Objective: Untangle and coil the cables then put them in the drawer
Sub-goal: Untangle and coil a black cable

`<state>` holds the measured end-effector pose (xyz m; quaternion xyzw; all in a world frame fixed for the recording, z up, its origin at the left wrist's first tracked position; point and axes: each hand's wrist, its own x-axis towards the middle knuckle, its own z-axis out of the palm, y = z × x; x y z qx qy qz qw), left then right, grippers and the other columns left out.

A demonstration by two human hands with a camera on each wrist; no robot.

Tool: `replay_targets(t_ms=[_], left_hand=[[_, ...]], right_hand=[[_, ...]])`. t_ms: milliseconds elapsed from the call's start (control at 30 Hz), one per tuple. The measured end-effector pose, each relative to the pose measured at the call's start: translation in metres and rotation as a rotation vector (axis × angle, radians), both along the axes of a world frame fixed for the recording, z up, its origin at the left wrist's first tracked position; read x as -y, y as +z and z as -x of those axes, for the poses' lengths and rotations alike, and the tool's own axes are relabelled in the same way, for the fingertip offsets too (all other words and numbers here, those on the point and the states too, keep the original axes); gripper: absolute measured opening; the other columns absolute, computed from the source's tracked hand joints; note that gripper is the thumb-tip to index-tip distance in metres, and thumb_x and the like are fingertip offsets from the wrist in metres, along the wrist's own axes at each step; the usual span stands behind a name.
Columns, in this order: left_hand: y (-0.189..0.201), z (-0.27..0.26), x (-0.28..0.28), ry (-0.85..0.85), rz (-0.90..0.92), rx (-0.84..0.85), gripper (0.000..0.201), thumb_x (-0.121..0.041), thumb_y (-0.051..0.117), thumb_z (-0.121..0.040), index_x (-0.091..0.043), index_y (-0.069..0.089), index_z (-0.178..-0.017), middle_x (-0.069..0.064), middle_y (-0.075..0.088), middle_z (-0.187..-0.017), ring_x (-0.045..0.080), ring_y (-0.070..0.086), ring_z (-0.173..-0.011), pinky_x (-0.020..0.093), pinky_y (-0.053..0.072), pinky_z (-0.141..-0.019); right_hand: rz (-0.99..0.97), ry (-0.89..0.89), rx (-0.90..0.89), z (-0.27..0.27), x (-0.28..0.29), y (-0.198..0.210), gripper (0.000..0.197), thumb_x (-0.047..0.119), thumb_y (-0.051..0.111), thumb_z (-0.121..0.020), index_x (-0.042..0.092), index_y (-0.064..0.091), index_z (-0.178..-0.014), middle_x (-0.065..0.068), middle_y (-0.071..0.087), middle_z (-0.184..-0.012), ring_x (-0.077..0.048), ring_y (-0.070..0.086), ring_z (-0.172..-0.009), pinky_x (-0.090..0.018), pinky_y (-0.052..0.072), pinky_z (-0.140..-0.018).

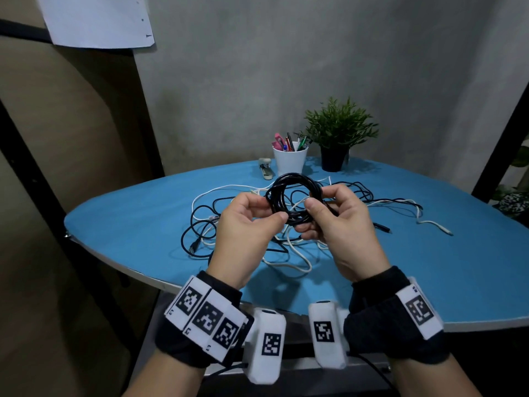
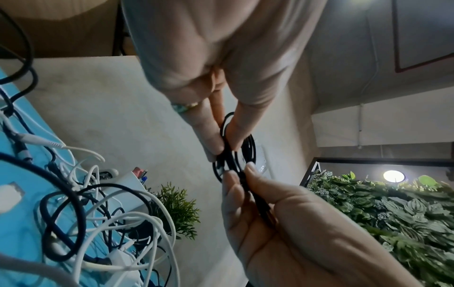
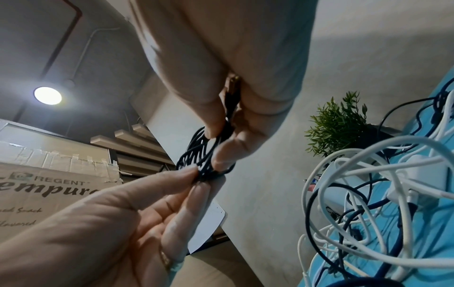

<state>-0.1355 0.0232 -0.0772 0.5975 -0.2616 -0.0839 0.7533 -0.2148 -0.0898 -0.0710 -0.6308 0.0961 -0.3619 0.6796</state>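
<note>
Both hands hold a coiled black cable [image 1: 294,181] up over the blue table [image 1: 128,224]. My left hand [image 1: 269,210] pinches the coil's near left side between thumb and fingers. My right hand [image 1: 317,200] pinches its right side, with a strand running through the palm. In the left wrist view, the coil [image 2: 250,147] sits between the left hand [image 2: 224,149] above and the right hand [image 2: 242,174] below. In the right wrist view the right hand [image 3: 218,143] and the left hand [image 3: 196,179] meet on the coil [image 3: 196,153]. A tangle of white and black cables [image 1: 286,247] lies on the table below. No drawer is in view.
At the table's far edge stand a white cup of pens [image 1: 289,160], a potted plant [image 1: 337,133] and a stapler [image 1: 265,167]. A black shelf frame [image 1: 25,156] runs along the left. A taped cardboard box [image 3: 49,194] is behind the left hand.
</note>
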Motion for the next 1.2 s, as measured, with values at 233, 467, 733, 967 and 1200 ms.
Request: replay_targets(t_ms=[233, 467, 733, 967, 1200], left_hand=[[0.0, 0.001, 0.001, -0.061, 0.015, -0.07, 0.024, 0.01, 0.063, -0.079, -0.013, 0.058, -0.083, 0.006, 0.061, -0.078, 0.017, 0.06, -0.075, 0.03, 0.052, -0.074], [0.004, -0.001, 0.001, -0.122, 0.145, -0.198, 0.014, 0.002, 0.058, -0.086, -0.011, 0.057, -0.082, 0.012, 0.064, -0.087, 0.017, 0.061, -0.077, 0.022, 0.054, -0.067], [0.005, -0.003, -0.001, -0.158, 0.211, -0.277, 0.008, -0.002, 0.056, -0.088, -0.01, 0.055, -0.088, 0.008, 0.068, -0.081, 0.012, 0.064, -0.067, 0.021, 0.055, -0.064], [0.006, -0.003, -0.003, -0.171, 0.253, -0.285, 0.016, 0.003, 0.058, -0.086, -0.01, 0.048, -0.09, 0.014, 0.067, -0.08, 0.017, 0.067, -0.068, 0.028, 0.058, -0.067], [0.008, -0.001, -0.01, -0.311, 0.254, -0.284, 0.011, -0.004, 0.054, -0.088, -0.01, 0.05, -0.097, 0.011, 0.069, -0.085, 0.02, 0.067, -0.079, 0.029, 0.056, -0.075]], right_hand=[[0.026, -0.012, -0.024, -0.001, 0.001, -0.005, 0.01, 0.005, 0.057, -0.091, 0.013, 0.054, -0.087, -0.008, 0.067, -0.072, -0.019, 0.061, -0.052, -0.023, 0.05, -0.048], [0.001, 0.069, -0.047, -0.003, -0.002, -0.008, 0.01, 0.0, 0.058, -0.089, 0.009, 0.054, -0.087, -0.008, 0.065, -0.073, -0.014, 0.061, -0.054, -0.022, 0.053, -0.053], [-0.005, 0.119, -0.07, -0.001, -0.003, -0.007, 0.01, -0.001, 0.059, -0.088, 0.007, 0.055, -0.086, -0.008, 0.067, -0.08, -0.017, 0.064, -0.06, -0.023, 0.053, -0.054], [-0.022, 0.135, -0.095, 0.0, -0.003, -0.005, 0.01, 0.0, 0.058, -0.089, 0.007, 0.053, -0.085, -0.009, 0.068, -0.079, -0.018, 0.066, -0.061, -0.023, 0.053, -0.054], [-0.051, 0.126, -0.098, 0.001, -0.002, -0.004, 0.012, -0.002, 0.056, -0.09, 0.007, 0.049, -0.085, -0.011, 0.066, -0.067, -0.017, 0.064, -0.054, -0.023, 0.053, -0.051]])
